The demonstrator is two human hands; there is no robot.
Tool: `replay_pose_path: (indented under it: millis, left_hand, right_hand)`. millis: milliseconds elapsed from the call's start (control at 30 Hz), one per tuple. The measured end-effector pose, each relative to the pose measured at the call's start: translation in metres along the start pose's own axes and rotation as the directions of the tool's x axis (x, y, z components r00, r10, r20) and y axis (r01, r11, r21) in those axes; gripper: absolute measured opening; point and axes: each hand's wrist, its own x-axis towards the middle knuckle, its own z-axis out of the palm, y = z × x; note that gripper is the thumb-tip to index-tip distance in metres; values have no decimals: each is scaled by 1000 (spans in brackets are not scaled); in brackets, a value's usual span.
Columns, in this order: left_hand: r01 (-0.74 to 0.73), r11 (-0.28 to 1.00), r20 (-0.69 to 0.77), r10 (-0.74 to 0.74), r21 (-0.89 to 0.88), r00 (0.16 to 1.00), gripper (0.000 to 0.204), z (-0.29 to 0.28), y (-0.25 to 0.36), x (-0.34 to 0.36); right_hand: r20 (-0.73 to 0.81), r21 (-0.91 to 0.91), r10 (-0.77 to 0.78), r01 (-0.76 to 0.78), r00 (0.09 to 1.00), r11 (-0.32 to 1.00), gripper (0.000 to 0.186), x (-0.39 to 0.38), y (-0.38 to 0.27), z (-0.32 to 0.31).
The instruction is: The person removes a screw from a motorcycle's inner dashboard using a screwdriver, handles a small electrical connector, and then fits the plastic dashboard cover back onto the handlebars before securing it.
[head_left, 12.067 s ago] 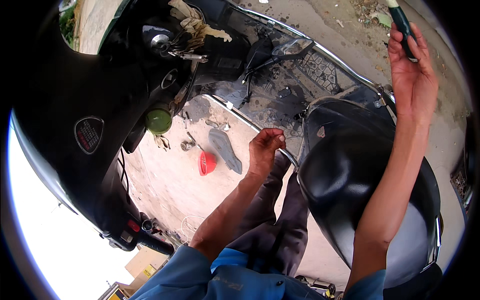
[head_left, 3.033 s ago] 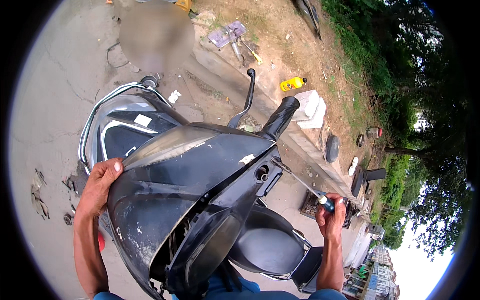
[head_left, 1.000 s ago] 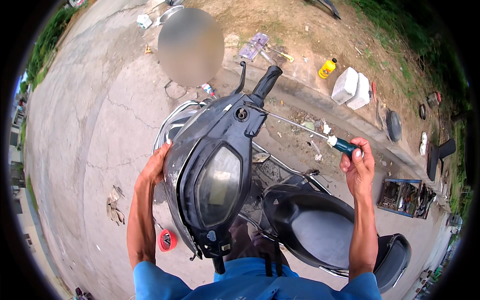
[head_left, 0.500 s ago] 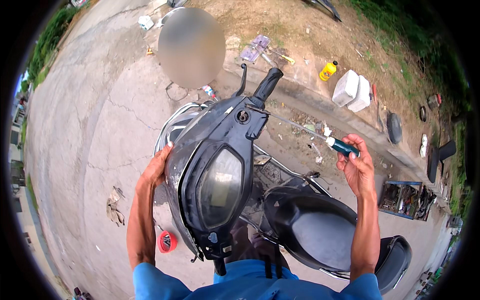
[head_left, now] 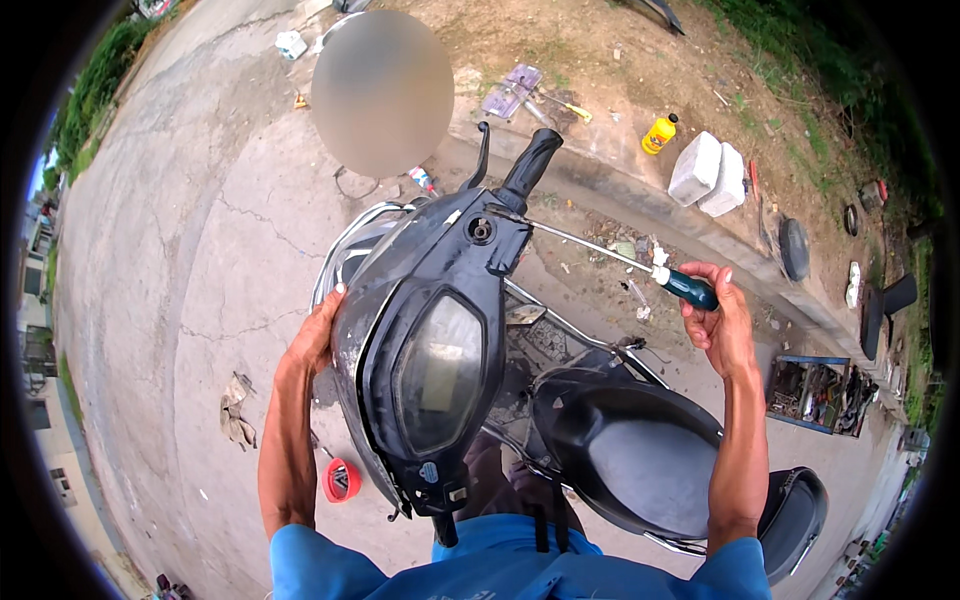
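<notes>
A black motor scooter stands in front of me, its handlebar cover (head_left: 375, 255) dusty and scuffed, with a clouded instrument display (head_left: 440, 370) in it. My left hand (head_left: 315, 335) grips the cover's left edge, its thumb on top and the other fingers mostly hidden. In my right hand (head_left: 725, 320) is a screwdriver (head_left: 690, 290) with a dark green handle and a long metal shaft. The fingers wrap its handle, and the tip meets the cover beside a round hole (head_left: 481, 231), below the black rubber grip (head_left: 532, 165) and brake lever (head_left: 483, 155). What the tip touches is too small to tell.
The scooter's black seat (head_left: 630, 450) lies under my right forearm. A red bowl (head_left: 341, 481) stands on the concrete at left. Along the right curb are a yellow bottle (head_left: 659, 135), white blocks (head_left: 695, 170) and a tool crate (head_left: 805, 393). A blurred patch covers the area ahead.
My right hand has shifted slightly right and down, and the screwdriver's handle has turned a little. The left hand keeps its place on the cover. The whole view has moved slightly.
</notes>
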Motion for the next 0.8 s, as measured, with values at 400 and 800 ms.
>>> replay_pose_path:
  millis: [400,800]
  left_hand:
    - [-22,1000,-36,23,18,999,76,18,9,-9]
    - [-98,994,-132,91,-51,987,69,16,-1,-2]
  right_hand:
    - [-156,213,-275,304,949,929,35,-2,7,27]
    - [-137,70,-556,568,820,820,36,4,9,8]
